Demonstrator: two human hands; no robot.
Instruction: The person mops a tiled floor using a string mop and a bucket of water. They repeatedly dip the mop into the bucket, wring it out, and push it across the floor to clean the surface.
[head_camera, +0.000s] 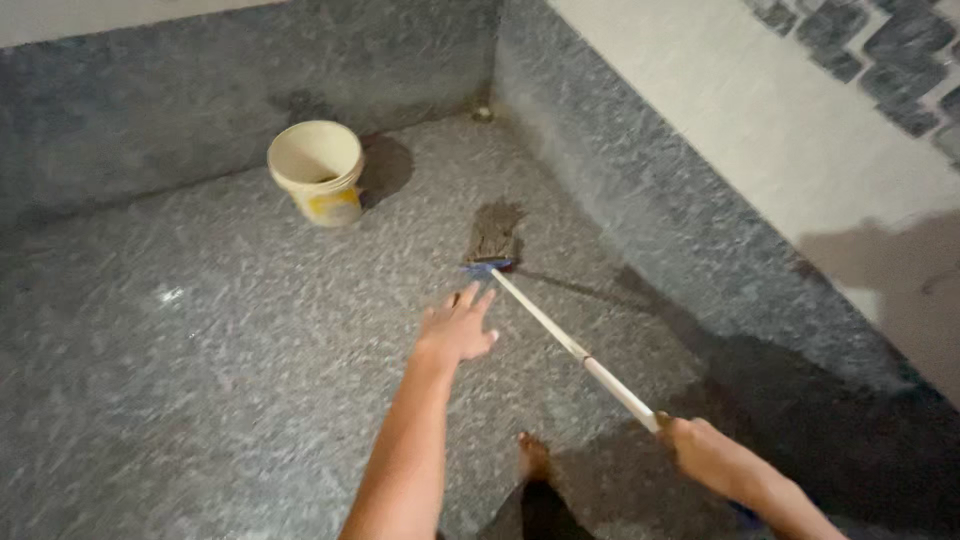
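**Mop handle runs up and left from the right hand**

Nearest, the right hand (700, 450) is closed around the white mop handle (570, 345), whose long axis slants away to the mop head (494, 238) on the grey floor (150, 400). The left hand (458, 325) hovers spread, empty, just left of the handle; a bucket (318, 170) stands beyond

Left hand (458, 328) outstretched, fingers spread and empty; right hand (700, 448) in closed grip, arm extended.

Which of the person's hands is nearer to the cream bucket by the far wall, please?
The left. The left hand is open in the air, reaching out below and right of the bucket. The right hand grips the end of the mop handle, much farther back.
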